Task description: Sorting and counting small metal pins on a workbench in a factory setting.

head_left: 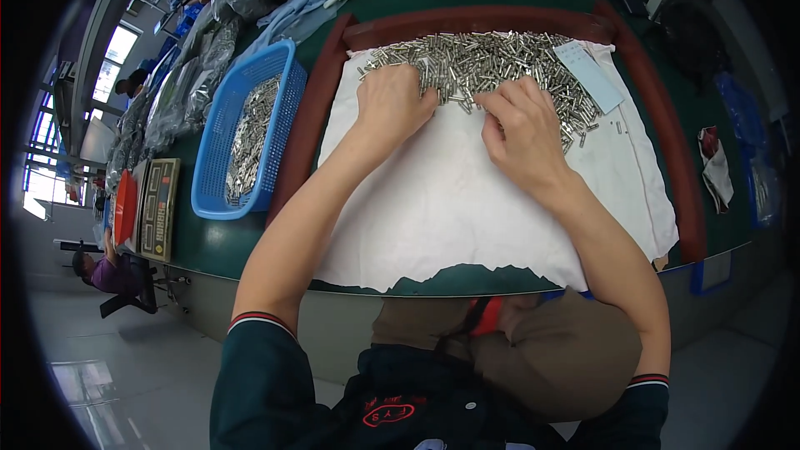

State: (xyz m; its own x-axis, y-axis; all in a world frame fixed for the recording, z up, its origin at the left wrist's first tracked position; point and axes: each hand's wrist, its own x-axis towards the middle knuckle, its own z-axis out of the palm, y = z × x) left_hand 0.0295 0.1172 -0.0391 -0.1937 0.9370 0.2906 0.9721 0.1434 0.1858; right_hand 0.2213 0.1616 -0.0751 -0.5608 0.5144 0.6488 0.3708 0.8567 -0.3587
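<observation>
Small silver metal pins (483,57) lie in a loose heap along the far side of a white cloth (442,200). My left hand (390,104) is at the heap's left part, knuckles up and fingers curled down, with the fingertips mostly hidden behind it. To its right, my right hand (527,129) rests at the heap's near edge. Its fingers are bent toward the thumb among the pins; whatever is between them is too small to make out. A pale blue card (588,77) lies on the heap's right side.
A red-brown raised border (475,17) frames the cloth on three sides. Left of it stands a blue plastic basket (207,158) holding more pins. Beyond are a flat boxed device (160,208), a red tray (125,207) and plastic-wrapped garments (208,58). A seated person (117,273) is farther left.
</observation>
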